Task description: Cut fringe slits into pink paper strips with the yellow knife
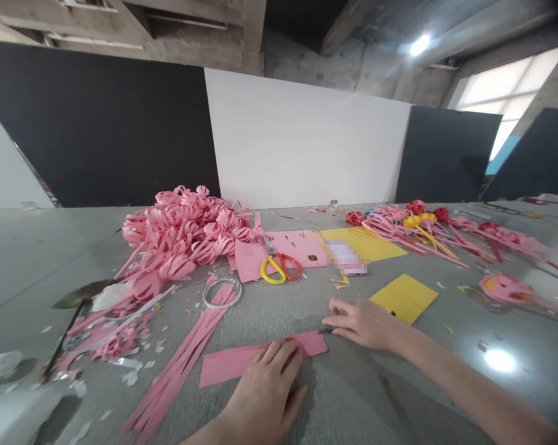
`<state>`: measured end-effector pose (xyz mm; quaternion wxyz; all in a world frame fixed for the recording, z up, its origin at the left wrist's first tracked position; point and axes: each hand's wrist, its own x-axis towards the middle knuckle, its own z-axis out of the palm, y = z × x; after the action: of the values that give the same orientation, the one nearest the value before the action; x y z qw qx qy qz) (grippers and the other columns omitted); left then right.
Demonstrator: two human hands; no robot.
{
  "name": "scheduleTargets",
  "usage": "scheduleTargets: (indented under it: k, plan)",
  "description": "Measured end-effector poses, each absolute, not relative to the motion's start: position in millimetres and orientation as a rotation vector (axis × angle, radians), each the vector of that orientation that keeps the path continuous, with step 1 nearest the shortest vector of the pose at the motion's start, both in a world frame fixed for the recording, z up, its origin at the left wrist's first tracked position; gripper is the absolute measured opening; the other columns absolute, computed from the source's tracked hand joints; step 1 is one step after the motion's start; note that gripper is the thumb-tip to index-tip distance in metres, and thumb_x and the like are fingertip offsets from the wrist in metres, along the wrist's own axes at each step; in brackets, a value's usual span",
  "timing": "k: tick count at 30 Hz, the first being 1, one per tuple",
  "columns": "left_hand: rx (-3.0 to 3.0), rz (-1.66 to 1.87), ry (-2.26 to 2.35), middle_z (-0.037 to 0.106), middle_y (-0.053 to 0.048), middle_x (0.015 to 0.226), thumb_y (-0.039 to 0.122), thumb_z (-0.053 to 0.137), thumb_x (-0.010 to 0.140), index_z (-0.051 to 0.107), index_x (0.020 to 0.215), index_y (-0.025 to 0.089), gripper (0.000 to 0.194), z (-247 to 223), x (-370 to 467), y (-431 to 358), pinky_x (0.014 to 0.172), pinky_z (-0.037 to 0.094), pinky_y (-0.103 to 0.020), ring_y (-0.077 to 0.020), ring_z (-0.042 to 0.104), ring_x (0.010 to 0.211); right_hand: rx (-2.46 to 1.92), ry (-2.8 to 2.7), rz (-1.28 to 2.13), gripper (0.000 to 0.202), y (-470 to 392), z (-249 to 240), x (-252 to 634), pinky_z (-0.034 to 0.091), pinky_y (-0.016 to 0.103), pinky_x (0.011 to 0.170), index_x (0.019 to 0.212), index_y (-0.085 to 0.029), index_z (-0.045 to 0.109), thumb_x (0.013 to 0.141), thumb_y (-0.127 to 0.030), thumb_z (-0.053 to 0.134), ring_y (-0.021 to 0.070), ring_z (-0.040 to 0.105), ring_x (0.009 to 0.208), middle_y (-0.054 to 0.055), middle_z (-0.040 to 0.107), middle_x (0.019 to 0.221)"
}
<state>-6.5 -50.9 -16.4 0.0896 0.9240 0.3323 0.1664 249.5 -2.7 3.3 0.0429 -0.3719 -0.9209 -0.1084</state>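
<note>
Left hand point(272, 383), bottom center, lies palm-down on a pink paper piece point(227, 364); fingers close together, thumb apart on the surface, not clamped. Paper runs flat, lower center of frame.

Surface: gray point(269, 315), littered with scraps at lower left. Room: black panel point(121, 130) upper left, white panel point(306, 136) behind center, dark panel point(445, 154) right. Concrete ceiling point(214, 31), lit lamp point(420, 44) upper right, window point(510, 86) at right edge.

Right hand point(364, 321), right of center: forearm in from lower right, fingers pointing left, slightly spread. Thin dark object point(325, 330) by its fingertips at the paper's right end; can't tell if gripped.

Around: scissors point(273, 272) with yellow and orange handles mid-frame, tape roll point(207, 296) around the top of pink strips point(181, 364) left, yellow sheet point(413, 293) right, pink ribbon-like heap point(186, 228) mid-left.
</note>
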Motion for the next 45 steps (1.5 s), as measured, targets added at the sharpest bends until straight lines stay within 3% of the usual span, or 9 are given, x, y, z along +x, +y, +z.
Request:
scheduleTargets:
  k: [21, 24, 26, 29, 31, 34, 36, 39, 45]
  plan:
    - [2.741, 0.501, 1.012, 0.043, -0.008, 0.122, 0.021, 0.046, 0.078, 0.041, 0.118, 0.02, 0.041, -10.3, -6.2, -51.3, 0.092, 0.036, -0.043, -0.025, 0.039, 0.11, -1.263, -2.837, -0.199, 0.024, 2.7, 15.8, 267.2, 0.033, 0.024, 0.053, 0.096, -0.027, 0.06, 0.085, -0.029, 0.04, 0.0098, 0.05, 0.054, 0.003, 0.055, 0.092]
    - [2.775, 0.521, 1.041, 0.035, -0.01, 0.129, 0.022, 0.049, 0.075, 0.047, 0.11, 0.021, 0.035, -6.7, -6.7, -47.9, 0.093, 0.031, -0.047, -0.029, 0.031, 0.116, -1.321, -2.716, -0.043, 0.025, 8.0, 19.7, 266.2, 0.037, 0.026, 0.06, 0.096, -0.024, 0.06, 0.085, -0.029, 0.039, 0.0153, 0.055, 0.069, 0.005, 0.057, 0.091]
    - [2.768, 0.512, 1.04, 0.041, -0.01, 0.123, 0.022, 0.049, 0.076, 0.05, 0.104, 0.021, 0.028, -5.0, -6.7, -44.1, 0.089, 0.035, -0.045, -0.0277, 0.037, 0.111, -1.349, -2.553, 0.102, 0.027, 10.4, 22.4, 258.4, 0.038, 0.028, 0.065, 0.093, -0.02, 0.06, 0.085, -0.031, 0.037, 0.0185, 0.055, 0.079, 0.006, 0.058, 0.086]
    - [2.719, 0.513, 1.066, 0.054, -0.005, 0.101, 0.012, 0.043, 0.077, 0.053, 0.096, 0.02, 0.023, -3.5, -5.7, -38.0, 0.081, 0.041, -0.037, -0.0208, 0.049, 0.094, -1.476, -2.222, 0.493, 0.032, 9.2, 24.1, 240.3, 0.038, 0.025, 0.054, 0.087, -0.017, 0.057, 0.086, -0.038, 0.033, 0.0144, 0.053, 0.06, 0.003, 0.055, 0.067]
    - [2.638, 0.568, 1.113, 0.056, -0.002, 0.09, 0.005, 0.039, 0.075, 0.054, 0.089, 0.02, 0.026, -1.6, -4.8, -34.5, 0.077, 0.041, -0.032, -0.0174, 0.052, 0.085, -1.55, -1.959, 0.865, 0.034, 4.2, 22.7, 227.6, 0.033, 0.022, 0.043, 0.09, -0.017, 0.053, 0.084, -0.044, 0.034, 0.0094, 0.043, 0.042, -0.001, 0.051, 0.06]
    - [2.384, 0.724, 1.175, 0.057, 0.001, 0.078, 0.004, 0.04, 0.073, 0.054, 0.077, 0.02, 0.021, 5.6, -3.9, -30.5, 0.068, 0.041, -0.025, -0.0133, 0.053, 0.073, -1.494, -1.707, 1.185, 0.033, -7.2, 19.3, 210.8, 0.029, 0.019, 0.038, 0.097, -0.02, 0.047, 0.073, -0.042, 0.053, 0.0048, 0.037, 0.039, -0.002, 0.053, 0.072]
    - [2.233, 0.798, 1.201, 0.056, 0.003, 0.07, 0.007, 0.043, 0.072, 0.052, 0.072, 0.019, 0.016, 13.2, -3.6, -28.7, 0.062, 0.04, -0.022, -0.0117, 0.053, 0.065, -1.477, -1.641, 1.257, 0.039, -14.8, 19.1, 201.5, 0.03, 0.018, 0.038, 0.101, -0.022, 0.045, 0.066, -0.031, 0.061, 0.0036, 0.037, 0.04, -0.001, 0.056, 0.083]
    - [2.151, 0.827, 1.213, 0.054, 0.004, 0.064, 0.012, 0.047, 0.072, 0.052, 0.072, 0.019, 0.009, 25.2, -2.0, -27.2, 0.057, 0.038, -0.021, -0.0114, 0.052, 0.061, -1.489, -1.562, 1.264, 0.042, -23.3, 22.7, 190.6, 0.031, 0.018, 0.039, 0.101, -0.022, 0.045, 0.062, -0.02, 0.061, 0.0044, 0.039, 0.042, -0.001, 0.056, 0.08]
    - [2.18, 0.859, 1.098, 0.057, 0.002, 0.072, 0.018, 0.048, 0.076, 0.059, 0.073, 0.019, 0.012, 37.1, 7.3, -29.0, 0.062, 0.036, -0.021, -0.0117, 0.052, 0.065, -1.381, -1.446, 1.33, 0.041, -35.1, 31.6, 177.5, 0.03, 0.018, 0.04, 0.098, -0.022, 0.046, 0.061, -0.023, 0.063, 0.0066, 0.041, 0.044, -0.005, 0.053, 0.067]
